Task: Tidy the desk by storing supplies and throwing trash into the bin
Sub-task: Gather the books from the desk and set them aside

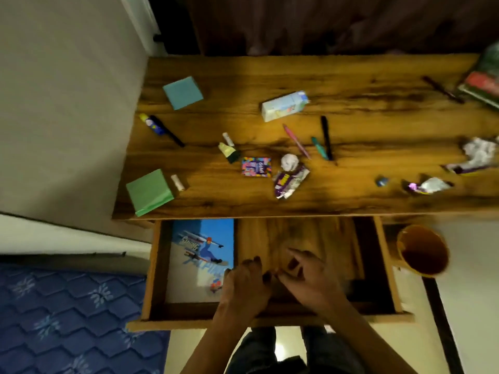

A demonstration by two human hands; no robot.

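The head view showed my left hand and right hand over the open drawer, fingers loosely bent and holding nothing that I could make out; the two hands were touching or nearly so. Inside the drawer, to its left side, lay a picture book, flat, its long axis running front to back.

I judged the tidying barely begun. Everything else was on the desk above the drawer. Supplies left to store: a blue pad and a green pad toward the left, a black pen lying nearly front to back, a pink pen slanting from back-left to front-right, and a teal pen between them on a similar slant. Trash left to bin: a small carton lying on its side, its long axis left to right, a paper ball, and crumpled wrappers just beside it. The orange bin stood on the floor just right of the drawer, mouth up.
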